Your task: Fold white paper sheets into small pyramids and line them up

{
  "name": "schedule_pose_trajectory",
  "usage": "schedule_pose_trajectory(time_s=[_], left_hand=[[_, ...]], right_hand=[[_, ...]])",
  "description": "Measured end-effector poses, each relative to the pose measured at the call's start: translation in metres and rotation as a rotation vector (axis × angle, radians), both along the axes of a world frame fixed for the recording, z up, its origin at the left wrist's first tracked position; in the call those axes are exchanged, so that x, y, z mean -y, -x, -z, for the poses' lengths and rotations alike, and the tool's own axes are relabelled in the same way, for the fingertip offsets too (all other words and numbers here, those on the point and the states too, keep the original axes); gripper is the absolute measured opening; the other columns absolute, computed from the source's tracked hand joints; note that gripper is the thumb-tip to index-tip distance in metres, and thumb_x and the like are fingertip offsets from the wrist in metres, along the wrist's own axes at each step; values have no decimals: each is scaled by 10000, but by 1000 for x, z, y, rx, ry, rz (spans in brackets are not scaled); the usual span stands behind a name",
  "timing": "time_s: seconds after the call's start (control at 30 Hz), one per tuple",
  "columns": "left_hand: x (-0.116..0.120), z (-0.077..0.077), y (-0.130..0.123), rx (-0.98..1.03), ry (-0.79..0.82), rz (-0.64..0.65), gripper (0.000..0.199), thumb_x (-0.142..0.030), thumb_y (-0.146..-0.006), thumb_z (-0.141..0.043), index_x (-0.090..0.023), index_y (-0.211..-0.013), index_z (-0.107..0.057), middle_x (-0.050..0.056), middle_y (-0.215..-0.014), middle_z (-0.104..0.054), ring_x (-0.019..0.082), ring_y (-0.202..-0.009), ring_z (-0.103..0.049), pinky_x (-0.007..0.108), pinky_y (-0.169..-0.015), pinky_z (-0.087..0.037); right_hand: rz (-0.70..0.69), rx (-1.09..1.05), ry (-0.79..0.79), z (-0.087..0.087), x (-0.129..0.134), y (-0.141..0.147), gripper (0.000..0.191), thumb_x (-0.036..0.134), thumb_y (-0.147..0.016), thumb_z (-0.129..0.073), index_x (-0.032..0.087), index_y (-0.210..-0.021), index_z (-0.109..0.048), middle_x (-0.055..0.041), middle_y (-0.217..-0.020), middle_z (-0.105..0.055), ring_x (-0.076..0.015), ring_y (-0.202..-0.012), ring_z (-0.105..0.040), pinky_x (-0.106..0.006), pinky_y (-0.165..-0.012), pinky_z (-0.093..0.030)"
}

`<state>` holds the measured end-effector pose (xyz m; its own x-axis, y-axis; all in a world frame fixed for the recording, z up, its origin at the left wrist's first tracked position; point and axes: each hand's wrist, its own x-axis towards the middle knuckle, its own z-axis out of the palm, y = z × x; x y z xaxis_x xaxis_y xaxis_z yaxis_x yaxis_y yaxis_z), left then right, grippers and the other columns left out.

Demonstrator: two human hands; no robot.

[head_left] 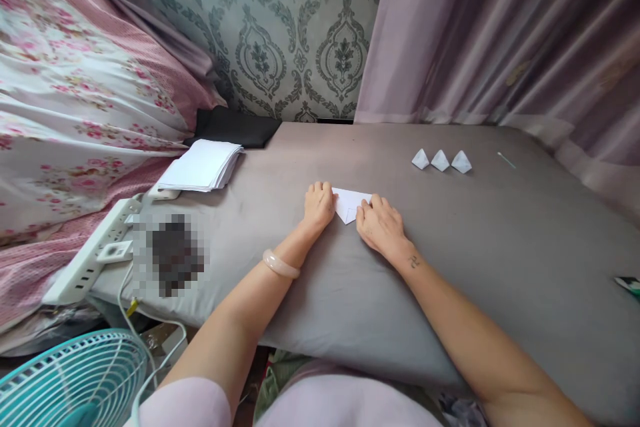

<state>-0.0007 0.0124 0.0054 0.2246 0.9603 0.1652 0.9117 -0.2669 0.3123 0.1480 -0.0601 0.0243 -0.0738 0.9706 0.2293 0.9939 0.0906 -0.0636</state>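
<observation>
A folded sheet of white paper (349, 200) lies on the grey-covered table (320, 307), its point facing me and its straight edge away from me. My left hand (319, 205) is closed at its left corner, fingers curled over the edge. My right hand (383, 221) grips the right side, with the fingers bent onto the paper. The fingertips of both hands are partly hidden. Three small folded white paper shapes (441, 160) stand in a row farther back on the right.
A stack of white paper (203, 165) lies at the back left, near a black folded item (237, 128). A power strip (93, 250) with cables runs along the left edge. A turquoise fan (75, 380) stands at lower left. A thin stick (507, 159) lies at the right.
</observation>
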Motion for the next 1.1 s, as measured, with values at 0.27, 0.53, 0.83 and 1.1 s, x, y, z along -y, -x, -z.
schedule_pose_trajectory(time_s=[0.27, 0.53, 0.83, 1.1], left_hand=[[-17, 3, 13, 252, 212, -217, 291, -342, -802, -627, -215, -1058, -571, 118, -1157, -511, 287, -1135, -491, 427, -963, -370], [-21, -6, 14, 288, 286, -232, 182, -327, -759, -659, -181, -865, -678, 113, -1139, -546, 267, -1110, -515, 381, -959, -382], [-17, 0, 24, 715, 205, 80, 133, -299, -797, -585, -170, -794, -551, -13, -668, -530, 114, -634, -475, 235, -611, -372], [-14, -4, 19, 1250, 235, 221, 328, -380, -728, -729, -176, -841, -498, -26, -676, -582, 81, -606, -510, 212, -595, -372]], right_hand=[[84, -179, -15, 8, -12, -38, 372, 352, -923, -442, 210, -706, -708, -95, -888, -631, -216, -833, -566, -327, -650, -398], [120, -373, -80, 28, -22, -50, 163, 336, -854, -563, 215, -907, -658, -81, -941, -633, -226, -867, -591, -343, -730, -441], [103, -474, -118, 33, -23, -51, 372, 297, -835, -568, 152, -1178, -580, -138, -1069, -643, -274, -1005, -588, -414, -864, -464], [195, -1035, -77, 34, -30, -61, 597, 407, -688, -693, 173, -1218, -544, -121, -1076, -666, -213, -846, -621, -400, -821, -497]])
